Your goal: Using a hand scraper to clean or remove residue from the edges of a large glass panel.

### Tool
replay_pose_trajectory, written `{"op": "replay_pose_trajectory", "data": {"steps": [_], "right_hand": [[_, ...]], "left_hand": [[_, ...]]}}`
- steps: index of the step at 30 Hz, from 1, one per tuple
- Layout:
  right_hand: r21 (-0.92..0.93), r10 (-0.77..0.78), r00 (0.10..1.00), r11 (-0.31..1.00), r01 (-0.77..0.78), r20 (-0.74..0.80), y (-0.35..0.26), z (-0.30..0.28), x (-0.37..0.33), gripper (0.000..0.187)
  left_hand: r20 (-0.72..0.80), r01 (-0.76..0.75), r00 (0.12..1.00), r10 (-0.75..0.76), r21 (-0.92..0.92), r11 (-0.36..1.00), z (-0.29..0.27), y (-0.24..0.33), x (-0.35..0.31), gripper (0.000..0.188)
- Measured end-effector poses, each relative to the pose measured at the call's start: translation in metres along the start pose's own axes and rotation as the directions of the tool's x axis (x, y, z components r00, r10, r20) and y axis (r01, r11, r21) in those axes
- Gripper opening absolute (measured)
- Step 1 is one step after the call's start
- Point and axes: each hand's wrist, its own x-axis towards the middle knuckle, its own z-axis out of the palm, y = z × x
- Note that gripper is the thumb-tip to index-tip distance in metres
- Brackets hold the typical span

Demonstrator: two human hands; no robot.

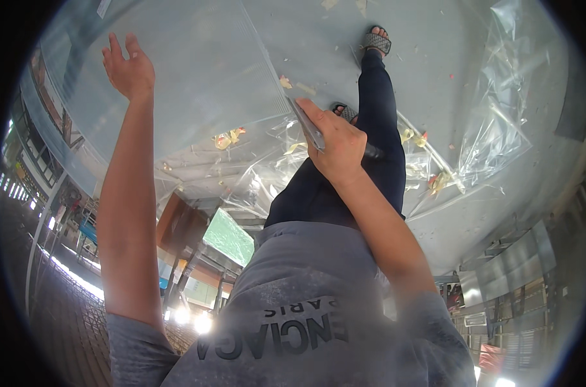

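Note:
A large translucent panel (pixel 203 71) with fine ribbed lines fills the upper left. My left hand (pixel 130 69) is over its far left part, fingers apart and holding nothing; whether the palm touches the surface cannot be made out. At the panel's near right corner, my right hand (pixel 339 143) is closed around a flat grey strip-like piece (pixel 310 127). Its thin end points up and left to the panel's corner. The fingers hide part of it, so I cannot tell whether it is a separate tool or joined to the panel.
Crumpled clear plastic film (pixel 499 109) lies on the grey floor at the right, with more below the panel. Yellowish tape scraps (pixel 228 137) and a pale rod (pixel 431 151) lie near my sandalled feet. A green sheet (pixel 228 237) and brown box-like panel (pixel 177 221) stand at left.

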Motion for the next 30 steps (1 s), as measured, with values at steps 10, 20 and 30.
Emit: {"op": "replay_pose_trajectory", "data": {"steps": [10, 20, 30], "right_hand": [[0.023, 0.011, 1.0, 1.0, -0.011, 0.008, -0.004, -0.001, 0.019, 0.05], [0.045, 0.025, 0.999, 0.999, -0.023, -0.047, -0.011, 0.006, 0.043, 0.036], [0.096, 0.055, 0.992, 0.994, -0.044, -0.111, -0.022, 0.014, 0.081, 0.028]], "left_hand": [[-0.008, -0.014, 1.0, 0.014, 0.01, 1.0, -0.001, -0.002, -0.002, 0.062], [-0.01, -0.013, 1.0, 0.013, -0.016, 1.0, -0.001, 0.003, -0.006, 0.062], [-0.015, -0.014, 1.0, 0.013, -0.017, 1.0, -0.002, 0.006, -0.009, 0.062]]}}
